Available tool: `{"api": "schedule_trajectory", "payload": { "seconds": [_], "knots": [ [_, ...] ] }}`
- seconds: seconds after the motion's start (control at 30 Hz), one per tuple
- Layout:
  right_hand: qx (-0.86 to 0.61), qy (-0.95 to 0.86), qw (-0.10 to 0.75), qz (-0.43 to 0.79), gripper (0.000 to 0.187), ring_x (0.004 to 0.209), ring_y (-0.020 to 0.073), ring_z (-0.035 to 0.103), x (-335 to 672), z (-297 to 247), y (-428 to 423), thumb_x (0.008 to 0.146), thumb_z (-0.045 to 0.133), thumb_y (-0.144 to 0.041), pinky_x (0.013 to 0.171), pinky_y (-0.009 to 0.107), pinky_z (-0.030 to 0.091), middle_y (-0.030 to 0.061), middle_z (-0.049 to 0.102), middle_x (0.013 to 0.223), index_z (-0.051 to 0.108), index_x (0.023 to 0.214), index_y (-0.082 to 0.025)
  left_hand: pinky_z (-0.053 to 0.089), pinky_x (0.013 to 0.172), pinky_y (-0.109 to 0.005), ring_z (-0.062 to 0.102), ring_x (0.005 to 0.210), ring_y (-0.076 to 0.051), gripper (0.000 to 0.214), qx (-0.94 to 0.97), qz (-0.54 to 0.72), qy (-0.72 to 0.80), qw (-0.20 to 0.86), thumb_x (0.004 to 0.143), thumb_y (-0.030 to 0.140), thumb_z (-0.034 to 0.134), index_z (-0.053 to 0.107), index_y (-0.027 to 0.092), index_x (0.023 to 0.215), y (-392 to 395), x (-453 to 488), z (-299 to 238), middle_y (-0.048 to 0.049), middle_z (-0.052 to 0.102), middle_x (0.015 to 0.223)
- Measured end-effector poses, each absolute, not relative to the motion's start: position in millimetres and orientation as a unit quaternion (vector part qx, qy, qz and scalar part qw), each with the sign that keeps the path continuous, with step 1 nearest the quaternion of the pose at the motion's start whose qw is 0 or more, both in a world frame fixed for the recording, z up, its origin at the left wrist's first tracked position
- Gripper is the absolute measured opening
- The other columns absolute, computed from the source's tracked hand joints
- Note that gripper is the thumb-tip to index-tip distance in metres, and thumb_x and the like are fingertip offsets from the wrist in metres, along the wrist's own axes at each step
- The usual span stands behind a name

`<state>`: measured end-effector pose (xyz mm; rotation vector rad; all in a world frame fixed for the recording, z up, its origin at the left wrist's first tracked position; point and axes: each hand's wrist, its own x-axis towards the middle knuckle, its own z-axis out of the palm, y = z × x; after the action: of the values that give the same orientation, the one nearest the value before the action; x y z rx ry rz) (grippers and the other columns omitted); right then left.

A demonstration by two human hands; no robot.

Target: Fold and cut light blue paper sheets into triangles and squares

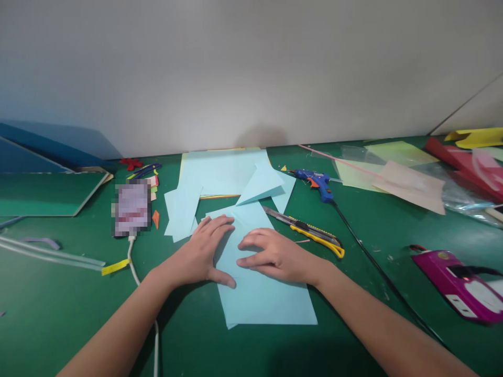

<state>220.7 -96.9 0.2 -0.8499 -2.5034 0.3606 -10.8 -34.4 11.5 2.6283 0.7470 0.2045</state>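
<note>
Light blue paper point(271, 303) lies in front of me on the green table, its lower corner showing more than one layer. My left hand point(210, 248) rests along the paper's left edge, thumb and fingers spread. On the paper's middle lies my right hand point(273, 254), its fingers slightly bent and apart, holding nothing. A folded blue paper piece point(261, 183) stands partly raised just beyond. Cut blue pieces point(181, 209) lie to the left of it, and a larger blue sheet point(220, 167) is behind. A yellow utility knife point(310, 230) with its blade out lies right of the paper.
A blue glue gun point(316, 180) with a black cord lies at back right. A magenta device point(459, 283) sits far right, near coloured sheets point(408, 183). At left are a pixelated object point(132, 209) on a white cable and a green board point(47, 193). A wall rises behind.
</note>
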Motion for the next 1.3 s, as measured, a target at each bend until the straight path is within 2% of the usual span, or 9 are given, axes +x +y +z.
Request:
{"api": "schedule_trajectory", "payload": {
  "seconds": [0.33, 0.4, 0.5, 0.6, 0.73, 1.03, 1.3],
  "knots": [
    [-0.315, -0.911, 0.230, 0.135, 0.025, 0.111, 0.0223, 0.052, 220.1, 1.6, -97.4, 0.094, 0.049, -0.023, 0.096, 0.042, 0.042, 0.0090, 0.065, 0.113, 0.071, 0.106, -0.022, 0.012, 0.114, -0.057, 0.028, 0.138, -0.035, 0.096, 0.945, 0.074, 0.265, 0.178, 0.059, 0.077, 0.061, 0.038, 0.019, 0.132, -35.2, -11.1, 10.2, -0.0180, 0.038, 0.145],
    [-0.315, -0.911, 0.228, 0.135, 0.024, 0.111, 0.0223, 0.052, 219.9, 0.9, -97.4, 0.094, 0.049, -0.022, 0.096, 0.042, 0.042, 0.0091, 0.064, 0.113, 0.071, 0.105, -0.022, 0.013, 0.114, -0.057, 0.029, 0.138, -0.033, 0.085, 0.943, 0.078, 0.274, 0.171, 0.068, 0.075, 0.057, 0.039, 0.020, 0.131, -36.8, -10.0, 10.1, -0.0165, 0.040, 0.145],
    [-0.314, -0.911, 0.232, 0.133, 0.024, 0.111, 0.0217, 0.052, 219.5, 0.0, -97.1, 0.094, 0.050, -0.022, 0.096, 0.042, 0.042, 0.0089, 0.065, 0.114, 0.072, 0.103, -0.022, 0.015, 0.114, -0.056, 0.032, 0.137, -0.028, 0.054, 0.940, 0.084, 0.294, 0.152, 0.087, 0.060, 0.046, 0.044, 0.021, 0.125, -39.5, -6.9, 9.8, -0.0122, 0.044, 0.142],
    [-0.312, -0.911, 0.240, 0.127, 0.024, 0.110, 0.0216, 0.053, 219.0, 0.1, -96.7, 0.094, 0.049, -0.023, 0.096, 0.042, 0.043, 0.0090, 0.065, 0.112, 0.072, 0.104, -0.022, 0.018, 0.114, -0.055, 0.033, 0.137, -0.027, 0.040, 0.940, 0.091, 0.304, 0.127, 0.091, 0.048, 0.048, 0.046, 0.021, 0.120, -41.6, -4.1, 8.9, -0.0106, 0.045, 0.143],
    [-0.310, -0.911, 0.244, 0.117, 0.025, 0.108, 0.0220, 0.054, 218.1, 1.6, -97.0, 0.095, 0.048, -0.023, 0.094, 0.041, 0.044, 0.0097, 0.066, 0.111, 0.072, 0.104, -0.022, 0.020, 0.114, -0.055, 0.030, 0.139, -0.028, 0.040, 0.941, 0.087, 0.308, 0.112, 0.088, 0.044, 0.053, 0.046, 0.021, 0.119, -42.9, -3.5, 6.8, -0.0105, 0.041, 0.146],
    [-0.309, -0.913, 0.244, 0.108, 0.026, 0.107, 0.0223, 0.055, 218.6, 3.1, -98.4, 0.095, 0.047, -0.023, 0.091, 0.041, 0.045, 0.0110, 0.066, 0.111, 0.072, 0.103, -0.021, 0.018, 0.115, -0.053, 0.026, 0.141, -0.027, 0.041, 0.941, 0.086, 0.310, 0.104, 0.088, 0.045, 0.051, 0.044, 0.021, 0.121, -43.5, -3.2, 4.8, -0.0094, 0.038, 0.149],
    [-0.364, -0.872, 0.271, 0.185, 0.018, 0.099, 0.0207, 0.058, 213.2, 5.0, -99.7, 0.091, 0.053, -0.019, 0.087, 0.038, 0.047, 0.0102, 0.066, 0.105, 0.071, 0.093, -0.018, 0.014, 0.114, -0.056, 0.030, 0.139, -0.028, 0.040, 0.939, 0.073, 0.317, 0.113, 0.087, 0.046, 0.052, 0.045, 0.021, 0.119, -43.8, -1.9, 6.3, -0.0111, 0.038, 0.148]
  ]
}}
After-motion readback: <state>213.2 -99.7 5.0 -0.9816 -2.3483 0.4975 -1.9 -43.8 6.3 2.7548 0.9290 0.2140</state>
